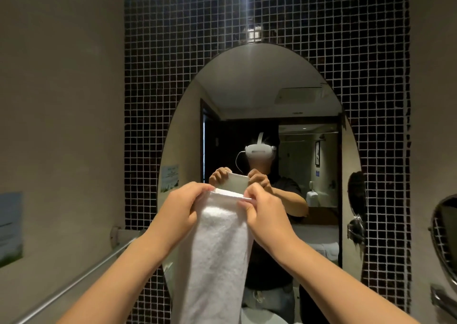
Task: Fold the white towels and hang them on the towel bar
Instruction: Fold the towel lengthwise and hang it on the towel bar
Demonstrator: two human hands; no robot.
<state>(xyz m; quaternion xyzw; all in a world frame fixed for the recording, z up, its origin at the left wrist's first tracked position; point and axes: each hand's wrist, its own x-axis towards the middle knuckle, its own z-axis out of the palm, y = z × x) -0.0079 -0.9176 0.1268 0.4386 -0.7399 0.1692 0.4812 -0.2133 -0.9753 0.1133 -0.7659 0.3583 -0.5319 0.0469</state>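
Note:
A white towel [215, 254] hangs long and narrow in front of me, folded lengthwise, its lower end running out of the frame. My left hand [184, 203] pinches its top left corner and my right hand [262, 208] pinches its top right corner, both raised at chest height and close together. The metal towel bar [74, 284] runs along the left wall, below and to the left of the towel, with its bracket [118, 236] near the corner. Nothing hangs on the part of the bar that shows.
An oval mirror [259, 96] on a dark mosaic tile wall [173, 51] faces me and reflects a person holding the towel. A round swivel mirror [445, 234] sticks out at the right edge. A poster [10, 227] is on the left wall.

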